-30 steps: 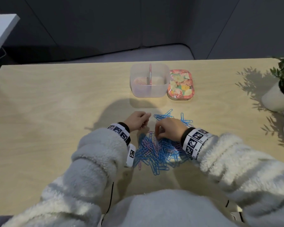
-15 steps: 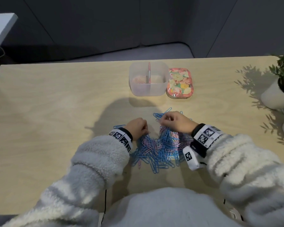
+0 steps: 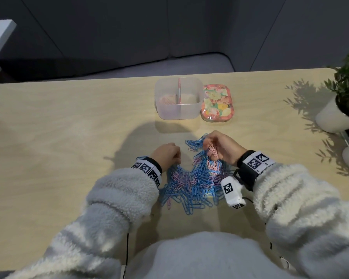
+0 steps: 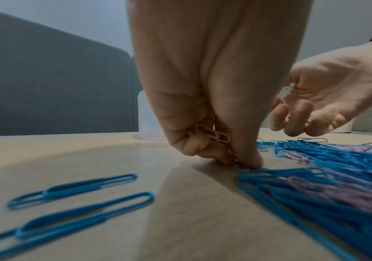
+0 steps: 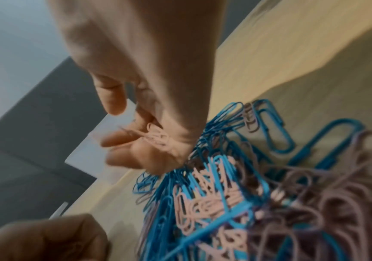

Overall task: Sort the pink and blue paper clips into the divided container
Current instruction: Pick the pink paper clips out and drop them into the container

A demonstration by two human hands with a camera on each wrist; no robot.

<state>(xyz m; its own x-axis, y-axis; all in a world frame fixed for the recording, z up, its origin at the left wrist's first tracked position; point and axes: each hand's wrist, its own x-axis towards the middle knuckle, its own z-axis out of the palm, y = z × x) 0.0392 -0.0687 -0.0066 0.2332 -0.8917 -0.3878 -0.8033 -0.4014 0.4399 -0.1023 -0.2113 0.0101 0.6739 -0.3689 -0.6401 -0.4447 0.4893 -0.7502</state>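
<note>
A heap of pink and blue paper clips lies on the wooden table in front of me. My left hand rests fingertips down at the heap's left edge, its fingers curled round a few pink clips. My right hand is lifted just above the heap's far side and holds a small bunch of pink clips in its curled fingers. The clear divided container stands beyond the heap, with pink clips in its left compartment.
A floral lid lies right of the container. A potted plant in a white pot stands at the right table edge. Two loose blue clips lie left of my left hand.
My right hand has risen from the heap and turned, showing pink clips in its fingers. My left hand has drawn slightly back toward me at the heap's left edge.
</note>
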